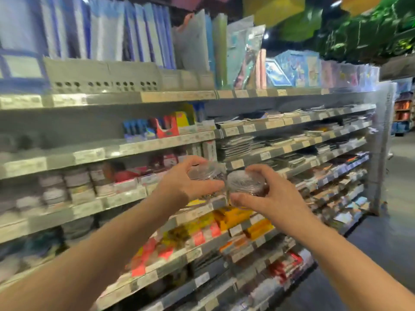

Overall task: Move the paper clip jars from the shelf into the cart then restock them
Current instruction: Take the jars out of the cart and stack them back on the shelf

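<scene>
- Your left hand, arm stretched forward, grips a clear paper clip jar, fingers curled over it.
- Your right hand holds a second jar just beside, before the shelf.

Left grip, right grip, both curled.

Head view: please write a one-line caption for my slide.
The left hand grips the left jar and the right hand grips the right jar of paper clips, before stationery shelves.
</scene>
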